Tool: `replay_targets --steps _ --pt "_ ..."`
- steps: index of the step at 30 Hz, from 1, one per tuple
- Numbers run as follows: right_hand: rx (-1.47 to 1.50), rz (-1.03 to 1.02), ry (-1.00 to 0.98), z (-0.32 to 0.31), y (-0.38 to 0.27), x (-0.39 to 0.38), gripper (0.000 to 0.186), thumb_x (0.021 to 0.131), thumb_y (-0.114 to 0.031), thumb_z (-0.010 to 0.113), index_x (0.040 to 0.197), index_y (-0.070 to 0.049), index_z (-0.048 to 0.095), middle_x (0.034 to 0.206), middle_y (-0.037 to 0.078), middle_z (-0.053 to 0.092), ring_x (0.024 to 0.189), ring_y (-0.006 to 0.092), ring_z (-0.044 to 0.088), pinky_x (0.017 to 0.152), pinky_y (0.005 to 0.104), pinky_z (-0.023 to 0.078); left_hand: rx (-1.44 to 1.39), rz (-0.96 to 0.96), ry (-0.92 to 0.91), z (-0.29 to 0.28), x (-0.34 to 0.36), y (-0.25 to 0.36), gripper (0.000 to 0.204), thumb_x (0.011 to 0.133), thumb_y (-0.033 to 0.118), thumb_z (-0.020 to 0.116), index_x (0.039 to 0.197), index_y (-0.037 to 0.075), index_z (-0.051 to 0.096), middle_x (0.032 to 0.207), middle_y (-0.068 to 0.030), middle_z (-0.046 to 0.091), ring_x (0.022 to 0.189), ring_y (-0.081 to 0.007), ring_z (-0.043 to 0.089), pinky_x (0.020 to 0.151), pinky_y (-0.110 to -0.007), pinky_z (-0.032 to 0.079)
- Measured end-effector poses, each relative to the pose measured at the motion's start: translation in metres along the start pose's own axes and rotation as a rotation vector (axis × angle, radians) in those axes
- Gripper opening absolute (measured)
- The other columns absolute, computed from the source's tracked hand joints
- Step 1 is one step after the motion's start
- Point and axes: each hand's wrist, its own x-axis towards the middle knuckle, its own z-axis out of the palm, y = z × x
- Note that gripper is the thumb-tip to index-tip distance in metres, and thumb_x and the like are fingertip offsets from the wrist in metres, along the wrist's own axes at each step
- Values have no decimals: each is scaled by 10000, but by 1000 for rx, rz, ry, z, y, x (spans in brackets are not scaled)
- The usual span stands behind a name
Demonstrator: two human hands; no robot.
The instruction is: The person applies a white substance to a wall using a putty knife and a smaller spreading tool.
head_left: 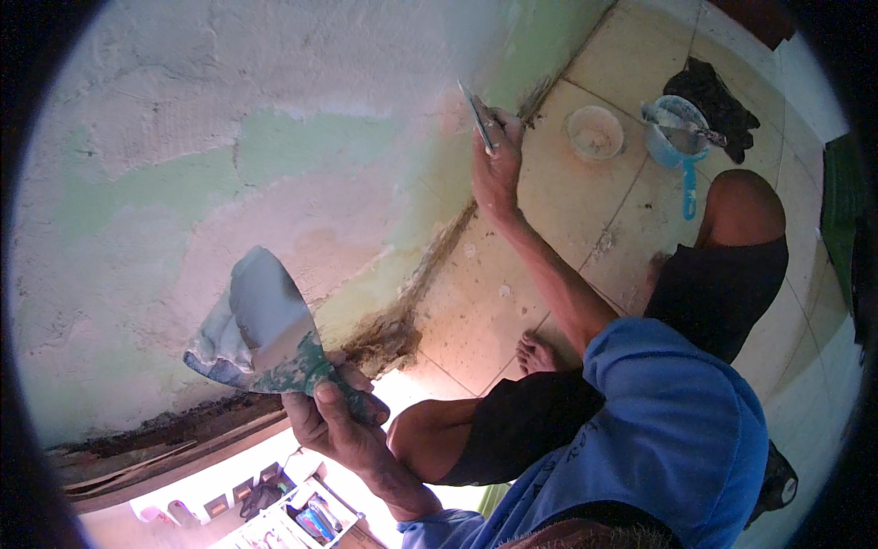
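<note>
My left hand [340, 423] is closed round the green handle of a wide putty knife [274, 297]. A thick lump of white putty [221, 331] sits along one side of its blade. Farther off, my right hand [499, 160] grips a thin flat scraper [476, 117], seen nearly edge-on, close by the wall. Whether its edge touches the wall I cannot tell. The wall [183, 197] has rough white and pinkish patches over pale green paint.
On the tiled floor [540, 247] stand a white tub [595, 134] and a blue long-handled dipper [677, 151] with a tool across it. A dark cloth [718, 105] lies beside them. Crumbled plaster [380, 340] lines the wall's foot. A shelf [315, 512] shows below.
</note>
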Motion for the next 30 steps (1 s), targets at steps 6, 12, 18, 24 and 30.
replay_targets --steps 6,12,18,24,30 --pt "-153 -93 -2 46 -36 -38 662 812 69 545 1449 -35 400 1215 186 427 1160 319 400 1005 433 329 20 20 -30 0 -2 2 271 990 198 553 1170 0 512 914 -139 635 551 -77 572 278 -167 375" --pt "231 422 -64 11 -20 -68 330 948 -51 481 1264 43 493 1175 160 455 1048 261 488 977 356 388 -2 24 -49 0 -1 0 261 992 198 550 1156 -3 518 958 -154 631 567 -81 589 283 -167 417" --pt "359 694 39 11 2 -2 191 890 -143 483 860 43 451 788 120 496 746 248 477 692 433 390 -9 31 -49 -1 -1 -2 256 989 199 555 1141 -5 524 927 -151 634 537 -80 578 266 -168 400" --pt "150 374 87 29 -55 3 214 850 -37 532 1035 71 537 989 195 497 929 331 494 833 438 422 4 -23 -67 -8 -2 0 266 980 218 576 1121 -5 536 910 -149 639 510 -76 564 267 -164 381" --pt "-98 48 -116 13 -87 -25 520 817 111 530 1301 -77 560 1141 123 489 1033 283 493 921 358 406 -22 25 -52 -3 0 -3 269 971 207 593 1123 -7 534 921 -148 643 516 -81 570 282 -167 401"
